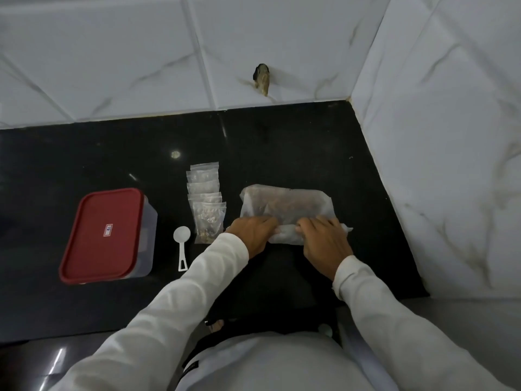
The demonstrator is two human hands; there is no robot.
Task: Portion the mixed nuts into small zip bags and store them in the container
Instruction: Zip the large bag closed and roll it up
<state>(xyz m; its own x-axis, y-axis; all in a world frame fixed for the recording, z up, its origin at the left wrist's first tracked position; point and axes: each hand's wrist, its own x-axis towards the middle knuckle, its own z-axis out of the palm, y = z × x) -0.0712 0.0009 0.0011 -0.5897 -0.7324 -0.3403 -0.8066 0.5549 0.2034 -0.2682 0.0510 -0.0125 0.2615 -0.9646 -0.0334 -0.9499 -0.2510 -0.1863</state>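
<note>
At the near edge of the large nut bag (284, 204), the left hand (253, 232) and the right hand (324, 238) are lying side by side, almost touching. Both hands are gripping the rolled near edge (284, 238) of this translucent bag, with the fingers curled over the roll. The bag is lying flat on the black surface (84, 153), and brown mixed nuts are showing dimly through its film. White sleeves (180, 300) are covering both forearms.

Just left of the left hand, five small zip bags (207, 204) are lying in an overlapping row that is running away from the person. Each is holding a portion of nuts, and the nearest one is touching the left wrist area.

A white measuring spoon (181, 244) is lying just left of the row, bowl pointing away from the person and handle toward them.

Farther left, well apart from the hands, the clear plastic container (148, 238) is standing on the surface with its red lid (101, 235) in place.

White marble-pattern wall tiles (423, 136) are bordering the surface at the back and on the right. A chipped hole (262, 79) is showing in the back wall.
</note>
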